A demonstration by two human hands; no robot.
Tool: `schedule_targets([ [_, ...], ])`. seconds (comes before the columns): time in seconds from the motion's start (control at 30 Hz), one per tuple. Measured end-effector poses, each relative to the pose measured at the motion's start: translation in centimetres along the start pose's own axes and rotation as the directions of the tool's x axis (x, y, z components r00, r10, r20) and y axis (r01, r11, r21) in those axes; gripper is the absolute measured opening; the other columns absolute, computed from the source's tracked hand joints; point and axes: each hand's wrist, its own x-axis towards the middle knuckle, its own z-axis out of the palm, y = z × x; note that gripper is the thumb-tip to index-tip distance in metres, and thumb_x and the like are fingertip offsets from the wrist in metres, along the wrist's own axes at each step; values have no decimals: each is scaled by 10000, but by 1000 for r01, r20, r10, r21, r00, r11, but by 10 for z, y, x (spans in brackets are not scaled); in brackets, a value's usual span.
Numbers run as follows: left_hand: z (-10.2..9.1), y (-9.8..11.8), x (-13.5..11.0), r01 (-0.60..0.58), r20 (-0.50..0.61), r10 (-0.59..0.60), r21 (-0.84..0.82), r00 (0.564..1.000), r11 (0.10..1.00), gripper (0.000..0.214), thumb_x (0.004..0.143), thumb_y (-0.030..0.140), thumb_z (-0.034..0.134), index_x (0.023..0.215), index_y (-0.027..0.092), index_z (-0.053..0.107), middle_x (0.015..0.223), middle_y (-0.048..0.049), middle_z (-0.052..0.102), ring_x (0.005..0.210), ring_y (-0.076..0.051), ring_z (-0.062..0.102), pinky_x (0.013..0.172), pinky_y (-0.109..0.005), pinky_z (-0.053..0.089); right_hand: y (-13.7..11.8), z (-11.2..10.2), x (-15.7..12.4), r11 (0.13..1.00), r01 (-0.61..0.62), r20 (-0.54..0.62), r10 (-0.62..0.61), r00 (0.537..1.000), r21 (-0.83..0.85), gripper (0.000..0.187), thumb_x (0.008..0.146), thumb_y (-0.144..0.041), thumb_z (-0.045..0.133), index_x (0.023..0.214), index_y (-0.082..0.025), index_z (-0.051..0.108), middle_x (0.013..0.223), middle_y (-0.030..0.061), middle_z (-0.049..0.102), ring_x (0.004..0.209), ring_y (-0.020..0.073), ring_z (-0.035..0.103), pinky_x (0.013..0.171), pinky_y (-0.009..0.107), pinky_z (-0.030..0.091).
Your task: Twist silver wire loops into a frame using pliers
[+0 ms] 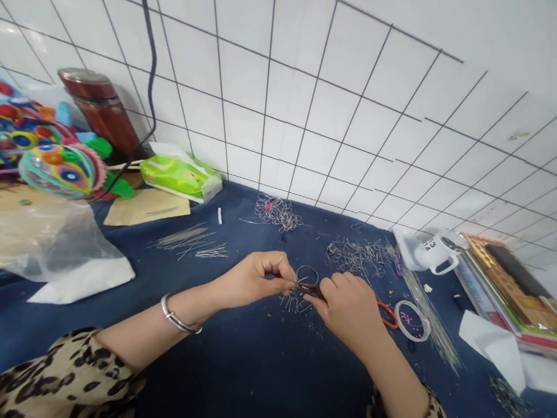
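Observation:
Over the middle of the dark blue cloth, my left hand pinches a thin metal wire between thumb and fingertips; part of the wire forms a round loop. My right hand is closed around pliers, whose dark jaws meet the wire at my left fingertips. An orange handle shows beyond the right hand. Several short bent wires lie just beneath the hands. My fingers hide the exact point of the grip.
Straight wire pieces lie to the left. Tangled wire shapes and a looser wire pile sit at the back. On the right are a round bead dish, long wires, a white mug and stacked books.

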Motion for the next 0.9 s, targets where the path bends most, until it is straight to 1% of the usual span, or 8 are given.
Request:
schedule_targets([
  [0.2,-1,0,0,27,23,-26,-32,999,999,58,746,144,603,709,133,559,718,-22,623,650,-114,570,601,-234,455,1,3,0,1000,14,-18,-14,1000,-16,358,846,-493,462,682,-181,520,662,33,518,668,154,438,606,288,209],
  [0.33,-1,-1,0,41,37,-38,-66,999,997,59,731,105,599,703,132,554,699,-12,618,642,-111,567,602,-235,451,0,5,-1,1000,7,14,-6,1000,-17,335,849,-482,465,700,-187,516,682,30,521,686,160,444,616,294,211],
  [0.57,0,-3,0,62,42,-58,-107,997,992,73,729,88,594,708,131,539,678,-4,609,637,-110,566,607,-240,446,-1,7,0,1000,-7,62,7,998,-9,264,860,-413,473,725,-189,510,692,24,526,684,159,452,612,291,214],
  [0.77,0,-4,0,57,41,-53,-92,998,994,67,734,79,586,708,126,548,674,-4,605,634,-106,559,609,-237,443,-1,10,1,1000,-18,105,18,994,-2,173,834,-337,513,737,-194,506,708,21,541,701,167,470,619,291,227],
  [0.9,0,-5,1,62,43,-57,-107,997,992,73,728,68,591,709,121,545,672,-2,603,628,-102,555,604,-233,443,-1,13,1,1000,-24,125,22,992,12,161,833,-320,506,739,-189,509,709,24,553,689,163,480,603,287,223],
])
